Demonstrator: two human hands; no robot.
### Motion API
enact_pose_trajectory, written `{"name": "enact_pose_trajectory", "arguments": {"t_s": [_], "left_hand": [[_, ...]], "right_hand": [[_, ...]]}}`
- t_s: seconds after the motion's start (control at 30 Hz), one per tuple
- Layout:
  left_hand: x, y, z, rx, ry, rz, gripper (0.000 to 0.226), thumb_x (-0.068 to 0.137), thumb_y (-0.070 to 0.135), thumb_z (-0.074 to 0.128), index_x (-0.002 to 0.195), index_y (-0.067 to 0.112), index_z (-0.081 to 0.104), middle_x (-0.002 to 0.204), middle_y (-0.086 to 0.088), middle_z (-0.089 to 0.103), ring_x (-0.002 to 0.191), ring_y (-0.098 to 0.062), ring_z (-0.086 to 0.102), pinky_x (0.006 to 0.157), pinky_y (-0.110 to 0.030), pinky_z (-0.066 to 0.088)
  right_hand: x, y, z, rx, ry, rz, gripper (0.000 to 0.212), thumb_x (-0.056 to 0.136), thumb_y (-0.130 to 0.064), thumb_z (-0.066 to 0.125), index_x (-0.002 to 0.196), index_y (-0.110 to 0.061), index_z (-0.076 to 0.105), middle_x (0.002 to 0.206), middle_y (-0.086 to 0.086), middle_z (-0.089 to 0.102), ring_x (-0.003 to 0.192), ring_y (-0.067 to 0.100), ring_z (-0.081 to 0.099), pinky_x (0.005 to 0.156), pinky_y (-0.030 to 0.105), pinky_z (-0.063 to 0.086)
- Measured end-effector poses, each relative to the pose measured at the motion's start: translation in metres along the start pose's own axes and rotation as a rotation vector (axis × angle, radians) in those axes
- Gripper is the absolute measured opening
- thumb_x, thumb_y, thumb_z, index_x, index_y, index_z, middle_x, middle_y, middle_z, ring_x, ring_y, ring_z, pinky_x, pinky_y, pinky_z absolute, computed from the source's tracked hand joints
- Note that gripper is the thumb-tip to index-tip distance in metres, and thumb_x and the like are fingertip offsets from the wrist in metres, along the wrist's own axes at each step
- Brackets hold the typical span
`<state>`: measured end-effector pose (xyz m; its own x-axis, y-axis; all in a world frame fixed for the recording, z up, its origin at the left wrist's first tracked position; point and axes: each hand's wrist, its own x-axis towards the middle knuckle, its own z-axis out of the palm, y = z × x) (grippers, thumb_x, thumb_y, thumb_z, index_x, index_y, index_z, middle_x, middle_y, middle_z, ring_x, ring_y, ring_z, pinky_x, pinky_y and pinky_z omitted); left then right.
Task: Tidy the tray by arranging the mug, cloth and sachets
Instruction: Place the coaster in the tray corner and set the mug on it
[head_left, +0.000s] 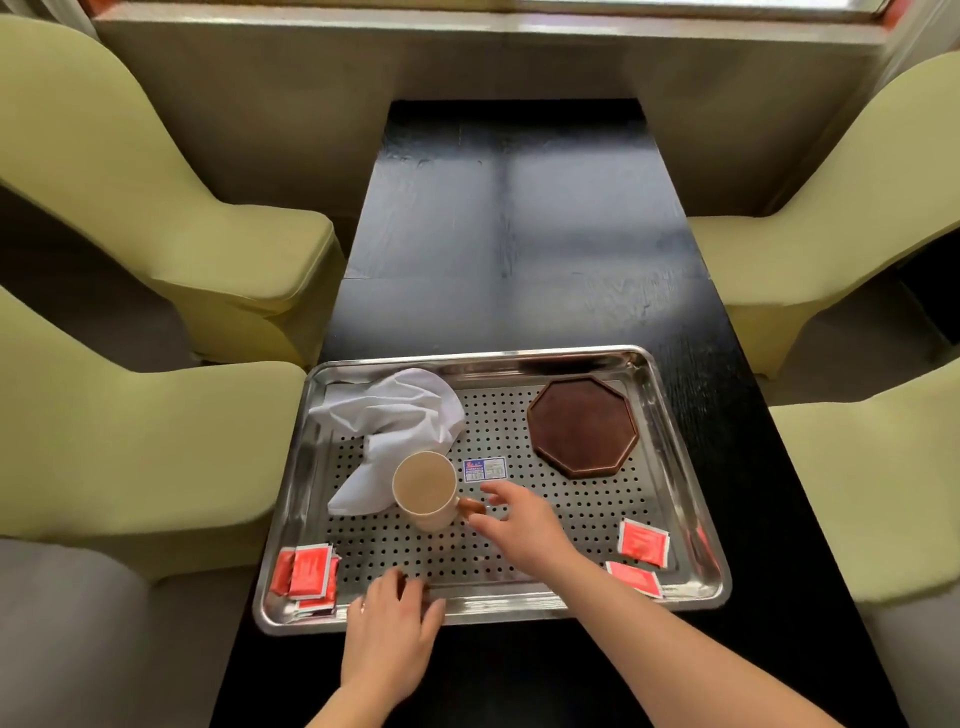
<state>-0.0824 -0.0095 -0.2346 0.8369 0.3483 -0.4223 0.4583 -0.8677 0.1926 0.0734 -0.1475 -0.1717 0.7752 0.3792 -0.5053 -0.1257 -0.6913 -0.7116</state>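
Observation:
A steel perforated tray (670, 395) lies at the near end of the black table. A beige mug (425, 488) stands on its left-centre, handle pointing right. My right hand (519, 525) is at that handle, fingers apart, fingertips just touching it. A crumpled white cloth (389, 415) lies behind and left of the mug. Red sachets are stacked at the near left corner (306, 571), and two more red sachets (643, 543) lie near the right corner. My left hand (389, 623) rests on the tray's near rim, holding nothing.
A brown octagonal coaster (582, 426) sits at the tray's far right. A small blue-and-white label (484, 469) lies beside the mug. The dark table (519, 234) runs away toward a window sill. Yellow-green covered chairs (156, 197) flank both sides.

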Motion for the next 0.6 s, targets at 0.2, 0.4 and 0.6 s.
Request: {"name": "enact_pose_trajectory", "arguments": {"t_s": [0.2,0.4,0.6], "left_hand": [[0.011,-0.001,-0.006,-0.105,-0.119,-0.039,0.055,0.095,0.056,0.037,0.146,0.036,0.038,0.161,-0.006,0.02,0.151,-0.024,0.009,0.115,-0.052,0.027],[0.018,-0.007,-0.004,-0.091,-0.155,-0.066,0.056,0.097,0.056,0.035,0.15,0.04,0.03,0.165,-0.006,0.009,0.153,-0.026,0.0,0.115,-0.059,0.021],[0.019,-0.008,0.005,-0.078,-0.151,-0.066,0.055,0.096,0.053,0.03,0.15,0.043,0.026,0.165,-0.005,0.006,0.153,-0.026,-0.003,0.115,-0.06,0.018]], "right_hand": [[0.013,-0.012,0.025,-0.184,0.027,0.05,0.011,0.094,-0.031,0.066,0.1,-0.022,0.066,0.103,-0.003,0.067,0.094,0.017,0.06,0.077,0.028,0.044],[0.006,-0.003,0.025,-0.102,0.071,0.064,0.015,0.094,-0.031,0.066,0.084,-0.02,0.065,0.081,-0.003,0.065,0.075,0.014,0.059,0.058,0.024,0.041],[-0.014,0.023,-0.017,0.083,0.226,0.107,0.02,0.093,-0.033,0.067,0.084,-0.015,0.07,0.083,0.006,0.075,0.082,0.024,0.072,0.077,0.041,0.057]]}}
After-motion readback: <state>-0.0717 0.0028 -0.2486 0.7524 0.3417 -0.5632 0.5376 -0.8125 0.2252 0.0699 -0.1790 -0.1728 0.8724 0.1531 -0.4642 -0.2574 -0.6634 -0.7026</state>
